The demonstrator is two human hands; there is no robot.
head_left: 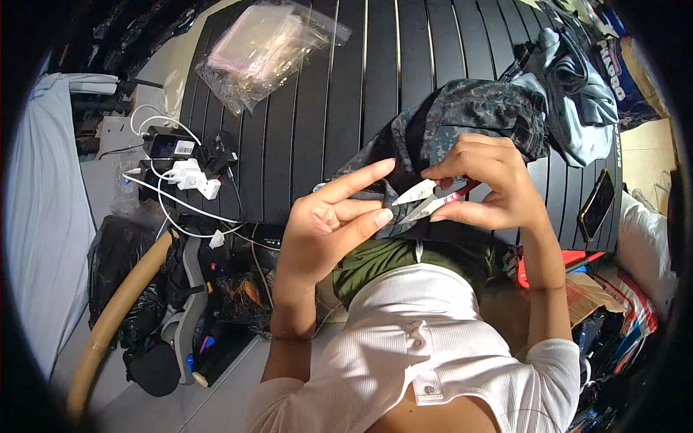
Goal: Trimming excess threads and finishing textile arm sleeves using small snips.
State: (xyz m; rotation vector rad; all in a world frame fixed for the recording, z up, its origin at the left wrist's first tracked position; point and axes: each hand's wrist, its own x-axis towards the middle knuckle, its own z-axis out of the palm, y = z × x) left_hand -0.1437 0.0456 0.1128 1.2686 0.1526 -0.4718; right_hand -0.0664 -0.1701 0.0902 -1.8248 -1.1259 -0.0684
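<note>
My right hand (pixel 494 180) holds small scissors (pixel 424 211) with red handles, their two blades spread apart and pointing left. Below and around them, a dark camouflage garment (pixel 491 101) lies bunched on the black slatted table (pixel 361 86) and hangs toward its near edge. My left hand (pixel 333 220) has its thumb and a bent finger closed at the garment's edge, right by the blade tips. Its index finger stretches out above the cloth. Whether a thread sits between the blades is too small to tell.
A clear plastic bag (pixel 260 50) lies at the far left of the table. White chargers (pixel 189 175) and cables sit at its left edge. Shiny grey cloth (pixel 577 101) is heaped at far right, with a dark phone (pixel 597 206) nearer. A cardboard tube (pixel 119 317) leans at lower left.
</note>
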